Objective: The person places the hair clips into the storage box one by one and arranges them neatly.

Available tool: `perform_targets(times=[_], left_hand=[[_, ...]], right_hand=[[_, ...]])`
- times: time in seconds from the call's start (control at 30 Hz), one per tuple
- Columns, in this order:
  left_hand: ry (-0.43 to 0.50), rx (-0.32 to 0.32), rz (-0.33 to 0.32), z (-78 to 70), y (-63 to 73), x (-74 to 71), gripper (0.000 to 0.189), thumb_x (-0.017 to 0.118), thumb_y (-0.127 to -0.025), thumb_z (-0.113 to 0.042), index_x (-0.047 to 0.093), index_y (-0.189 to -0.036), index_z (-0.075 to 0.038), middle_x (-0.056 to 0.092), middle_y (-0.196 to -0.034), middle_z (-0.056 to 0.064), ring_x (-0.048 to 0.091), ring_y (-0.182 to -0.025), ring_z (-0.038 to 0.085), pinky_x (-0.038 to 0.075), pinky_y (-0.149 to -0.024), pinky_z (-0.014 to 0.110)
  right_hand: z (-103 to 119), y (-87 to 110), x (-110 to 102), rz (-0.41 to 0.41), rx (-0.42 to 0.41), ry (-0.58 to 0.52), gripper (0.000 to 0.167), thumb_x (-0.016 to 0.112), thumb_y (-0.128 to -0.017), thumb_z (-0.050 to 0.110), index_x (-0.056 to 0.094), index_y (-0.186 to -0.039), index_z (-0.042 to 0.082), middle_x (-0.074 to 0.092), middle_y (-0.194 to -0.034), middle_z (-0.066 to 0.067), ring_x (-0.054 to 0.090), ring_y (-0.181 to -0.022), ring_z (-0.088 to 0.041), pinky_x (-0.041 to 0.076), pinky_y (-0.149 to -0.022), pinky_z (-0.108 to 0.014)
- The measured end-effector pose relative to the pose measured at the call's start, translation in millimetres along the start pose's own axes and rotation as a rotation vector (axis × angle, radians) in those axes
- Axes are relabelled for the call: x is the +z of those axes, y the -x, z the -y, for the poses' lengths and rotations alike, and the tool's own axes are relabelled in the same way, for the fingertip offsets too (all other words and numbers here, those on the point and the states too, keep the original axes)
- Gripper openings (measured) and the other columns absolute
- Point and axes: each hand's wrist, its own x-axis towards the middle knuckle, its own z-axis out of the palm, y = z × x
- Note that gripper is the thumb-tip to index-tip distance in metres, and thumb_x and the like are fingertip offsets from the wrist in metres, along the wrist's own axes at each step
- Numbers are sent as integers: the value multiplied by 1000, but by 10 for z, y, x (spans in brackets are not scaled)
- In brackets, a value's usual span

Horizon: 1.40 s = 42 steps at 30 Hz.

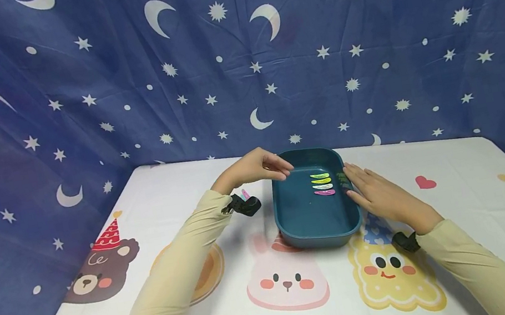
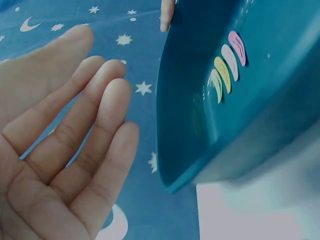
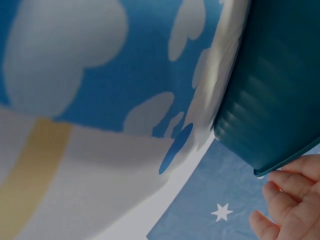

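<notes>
"Teal tray (image 1: 316, 219) on the surface (image 1: 480, 185): what's inside?"
"Four hair clips (image 1: 321, 181). Left hand (image 1: 254, 167), empty, fingers relaxed, is near its left rim; right hand (image 1: 380, 194) touches the right with extended fingers"

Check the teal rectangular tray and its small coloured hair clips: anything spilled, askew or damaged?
Nothing looks spilled, askew or damaged. The four hair clips lie in a neat row inside the tray. One small pink piece shows outside it, partly hidden by the black wrist device; I can't tell if it's misplaced.
</notes>
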Motion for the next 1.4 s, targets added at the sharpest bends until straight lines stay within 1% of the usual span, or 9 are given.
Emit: perform_targets(times=[0.2,0.4,0.63,0.77,0.9,1.03,1.1,1.17,1.4], left_hand=[[0,1,-51,57,179,-110,29,68,-84,-5,67,-113,-1,68,-110,19,68,-95,16,53,-85,27],[-28,-19,-108,193,327,-178,30,68,-84,-5,67,-112,1,69,-112,16,67,-95,16,53,-84,27],[-31,-68,-160,413,459,-179,28,69,-83,-6,68,-110,-1,69,-111,16,68,-95,18,53,-86,28],[-37,-96,-181,537,530,-159,30,69,-82,-5,67,-111,2,69,-109,16,68,-95,21,53,-85,29],[-41,-121,-199,655,570,-136,30,68,-82,-1,66,-112,6,69,-109,18,68,-94,21,53,-82,25],[-72,-149,-216,788,581,-118,27,68,-82,0,67,-109,6,70,-106,18,68,-87,14,47,-68,17],[-77,-169,-222,853,579,-110,26,69,-82,-1,68,-107,4,70,-104,18,67,-85,11,45,-65,16],[-84,-175,-226,911,574,-103,24,69,-82,0,69,-105,3,71,-103,18,67,-84,11,46,-65,17],[-127,-156,-228,1028,535,-90,20,70,-79,2,72,-99,2,71,-101,18,68,-85,19,54,-76,25]], right_hand=[[-1,6,5,-3,3,-1,64,45,-98,29,21,-145,-7,23,-153,-24,23,-141,-39,20,-112,-56],[2,4,-2,-3,-1,-7,64,46,-98,28,22,-145,-8,23,-153,-24,23,-141,-39,20,-112,-56],[-4,5,-1,-5,-2,0,64,45,-98,29,22,-145,-8,23,-153,-24,23,-141,-39,21,-112,-55],[-2,7,-2,-6,-2,-6,64,46,-98,29,22,-145,-8,23,-153,-24,23,-141,-39,20,-112,-55],[-2,9,1,-3,0,-8,64,46,-98,29,22,-145,-7,23,-153,-24,23,-141,-39,20,-113,-55],[-6,6,8,1,3,-7,64,45,-98,29,21,-146,-7,22,-153,-23,22,-141,-39,20,-113,-55],[-7,4,11,-1,1,-5,64,45,-98,29,21,-145,-7,23,-153,-23,23,-141,-39,20,-113,-55],[-9,3,13,-3,-1,-4,64,45,-98,29,22,-145,-7,23,-153,-24,23,-141,-39,20,-112,-55],[-10,4,11,-9,-5,-2,64,46,-98,28,22,-145,-7,23,-153,-23,23,-141,-38,21,-112,-55]])
